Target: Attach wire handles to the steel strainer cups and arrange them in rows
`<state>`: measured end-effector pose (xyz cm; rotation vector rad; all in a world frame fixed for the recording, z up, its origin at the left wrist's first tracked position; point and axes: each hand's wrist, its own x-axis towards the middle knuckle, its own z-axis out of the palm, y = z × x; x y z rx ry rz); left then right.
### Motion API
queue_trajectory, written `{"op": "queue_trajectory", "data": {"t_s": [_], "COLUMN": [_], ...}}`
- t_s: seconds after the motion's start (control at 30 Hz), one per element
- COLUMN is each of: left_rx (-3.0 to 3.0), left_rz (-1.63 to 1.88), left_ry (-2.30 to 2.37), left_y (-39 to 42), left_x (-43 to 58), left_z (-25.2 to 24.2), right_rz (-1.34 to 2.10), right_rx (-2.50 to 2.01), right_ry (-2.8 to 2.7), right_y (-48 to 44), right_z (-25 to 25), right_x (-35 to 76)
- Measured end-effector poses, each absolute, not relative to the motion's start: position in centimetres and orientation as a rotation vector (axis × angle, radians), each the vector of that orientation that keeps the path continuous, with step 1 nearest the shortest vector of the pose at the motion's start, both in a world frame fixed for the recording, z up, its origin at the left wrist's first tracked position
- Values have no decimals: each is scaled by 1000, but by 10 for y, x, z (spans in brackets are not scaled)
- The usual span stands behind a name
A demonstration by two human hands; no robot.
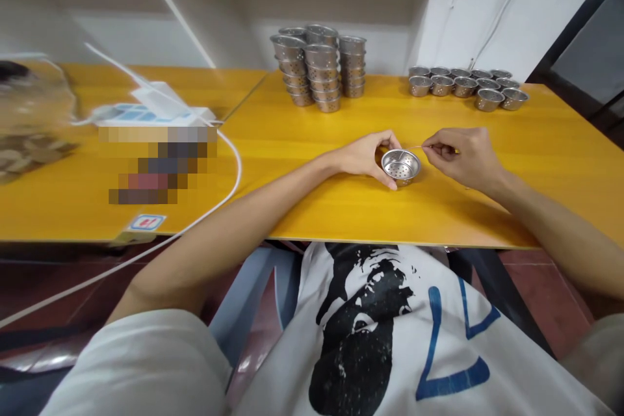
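Note:
A small perforated steel strainer cup (400, 166) rests on the yellow table (312, 208) in front of me. My left hand (366, 156) curls around its left side, thumb and fingers gripping the rim. Just right of the cup, my right hand (463, 155) pinches a thin wire handle (418, 147) whose tip reaches the cup's rim.
Stacks of the same steel cups (319, 68) stand at the back centre, and a group of single cups (468, 86) sits at the back right. A white power strip (151, 114) with a cable (234, 175) lies to the left. White shelving stands behind the table.

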<state>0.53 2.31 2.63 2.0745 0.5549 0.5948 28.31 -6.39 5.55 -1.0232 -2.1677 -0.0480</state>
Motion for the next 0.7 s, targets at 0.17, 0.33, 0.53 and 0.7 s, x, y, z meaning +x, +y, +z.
{"op": "queue_trajectory", "data": {"t_s": [0.17, 0.33, 0.53, 0.7], "left_rx": [2081, 2105, 2085, 2061], "left_rz": [595, 606, 591, 571], "left_ry": [585, 572, 558, 577], "left_y": [21, 21, 22, 23], "left_x": [8, 7, 8, 7], "left_z": [24, 26, 26, 25], "right_rz": [-96, -77, -124, -130], "right_rx": [-1038, -1047, -1058, -1065], "right_ry": [-2161, -2134, -2107, -2102], "right_y": [-61, -58, -58, -58], "right_z": [48, 42, 37, 34], "right_x": [281, 282, 277, 272]}}
